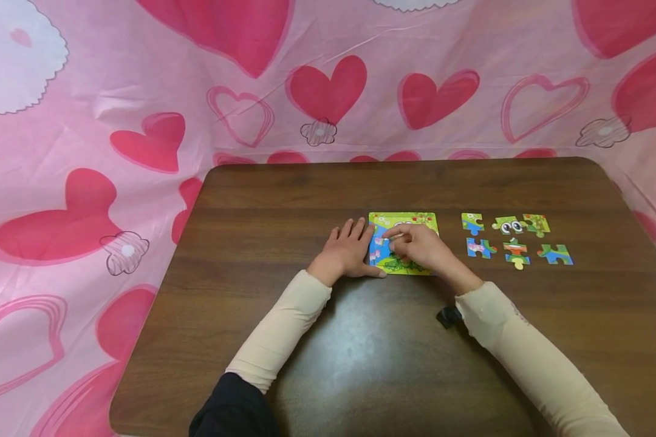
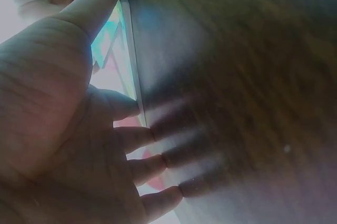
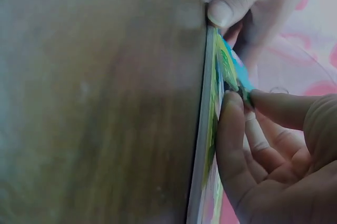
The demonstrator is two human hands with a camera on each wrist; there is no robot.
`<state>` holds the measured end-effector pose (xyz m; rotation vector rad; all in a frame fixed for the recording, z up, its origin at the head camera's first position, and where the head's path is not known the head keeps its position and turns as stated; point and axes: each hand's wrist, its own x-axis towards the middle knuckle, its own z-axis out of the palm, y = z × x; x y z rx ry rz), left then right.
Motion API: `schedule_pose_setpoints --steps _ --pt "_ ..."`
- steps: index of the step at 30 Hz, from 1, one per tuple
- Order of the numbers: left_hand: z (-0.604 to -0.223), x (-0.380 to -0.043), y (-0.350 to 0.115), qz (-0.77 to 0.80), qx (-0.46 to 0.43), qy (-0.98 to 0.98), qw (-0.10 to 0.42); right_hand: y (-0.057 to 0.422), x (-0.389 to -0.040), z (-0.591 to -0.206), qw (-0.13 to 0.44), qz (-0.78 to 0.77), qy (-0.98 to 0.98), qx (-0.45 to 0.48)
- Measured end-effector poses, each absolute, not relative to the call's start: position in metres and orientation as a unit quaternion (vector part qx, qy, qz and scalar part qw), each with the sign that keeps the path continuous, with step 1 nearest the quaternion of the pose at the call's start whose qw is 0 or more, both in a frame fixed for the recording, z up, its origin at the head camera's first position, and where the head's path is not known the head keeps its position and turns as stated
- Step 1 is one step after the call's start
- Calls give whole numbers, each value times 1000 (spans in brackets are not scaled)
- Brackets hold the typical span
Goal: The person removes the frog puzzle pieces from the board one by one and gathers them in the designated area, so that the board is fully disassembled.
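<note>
A square jigsaw puzzle board (image 1: pixel 415 217) with a green and blue picture lies flat on the table. My left hand (image 1: pixel 345 250) rests at its left edge with straight, spread fingers, the thumb at the near left corner. Over the board, my right hand (image 1: pixel 420 246) pinches a puzzle piece (image 3: pixel 236 68) between thumb and index finger. In the right wrist view the piece tilts up from the board, its lower end close to the left thumb (image 3: pixel 222 13). The right hand hides much of the board's picture in the head view.
Several loose puzzle pieces lie in two rows to the right, among them one with eyes (image 1: pixel 509 226) and a blue and green one (image 1: pixel 556 255). A small black object (image 1: pixel 448 316) sits by the right sleeve. Behind the brown table (image 1: pixel 284 188) hangs a pink heart-patterned cloth (image 1: pixel 361 36).
</note>
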<state>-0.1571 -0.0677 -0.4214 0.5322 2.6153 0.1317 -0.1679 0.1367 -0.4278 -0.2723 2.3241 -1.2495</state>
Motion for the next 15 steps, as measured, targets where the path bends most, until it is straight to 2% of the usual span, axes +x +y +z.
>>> schedule_pose_setpoints --steps 7,15 --pt "-422 -157 -67 49 190 953 232 148 -173 -425 294 -569 767 -33" --pt "-421 -157 -66 42 190 953 231 160 -175 -411 299 -655 694 9"
